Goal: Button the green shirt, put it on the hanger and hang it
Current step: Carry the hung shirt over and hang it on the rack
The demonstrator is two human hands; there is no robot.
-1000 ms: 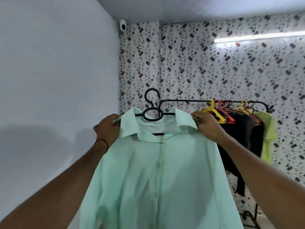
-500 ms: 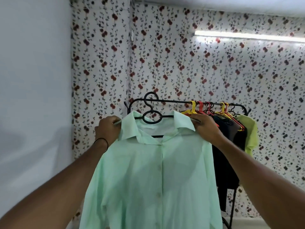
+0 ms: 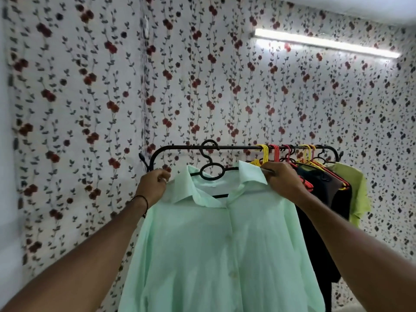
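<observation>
The mint green shirt point(image 3: 216, 248) is buttoned down its front and sits on a black hanger point(image 3: 211, 172). The hanger's hook reaches up to the black rail point(image 3: 236, 147) of a clothes rack, at the rail's bare left part; whether it rests on the rail I cannot tell. My left hand point(image 3: 153, 188) grips the shirt's left shoulder with the hanger arm inside. My right hand point(image 3: 283, 180) grips the right shoulder beside the collar the same way.
On the rail's right half hang yellow and red hangers point(image 3: 270, 154) with black garments point(image 3: 324, 194) and a lime green shirt point(image 3: 358, 190). A flowered wall stands close behind the rack. A tube light point(image 3: 326, 45) glows at the upper right.
I have come closer to the rack, and the shirt has risen with both hands until the hanger's hook reaches the rail. Both grips are unchanged.
</observation>
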